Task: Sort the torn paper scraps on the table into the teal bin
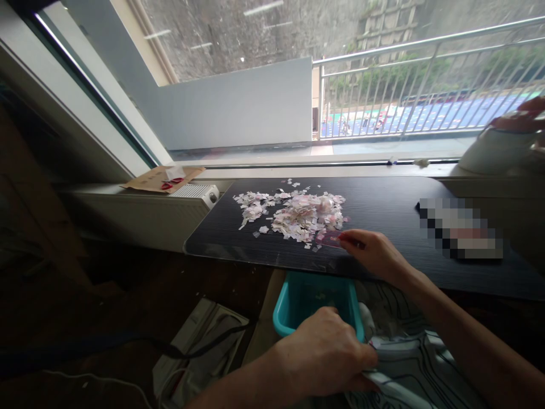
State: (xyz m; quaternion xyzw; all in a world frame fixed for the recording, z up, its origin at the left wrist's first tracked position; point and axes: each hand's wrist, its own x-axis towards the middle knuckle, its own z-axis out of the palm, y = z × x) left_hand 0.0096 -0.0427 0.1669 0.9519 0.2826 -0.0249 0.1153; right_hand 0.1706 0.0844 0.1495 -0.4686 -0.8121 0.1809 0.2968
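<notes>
My right hand [366,247] pinches a pink translucent flat piece [327,238], which lies low on the dark table [230,241] against the near edge of a pile of small cut paper scraps [304,213]. A smaller clump of scraps spreads to the left of the main pile. Below the table edge stands a teal bin [279,309] with a few light bits inside. My left hand [326,352] is closed over the bin's near right side, covering part of its rim. Its fingertips meet at a pale strip, and what they grip is mostly hidden.
A blurred dark object [460,233] lies on the table's right. Another person's hand [532,111] rests by a white shape at far right. A brown envelope [159,179] with red items lies near the radiator [200,196]. Striped fabric [417,363] is beside the bin.
</notes>
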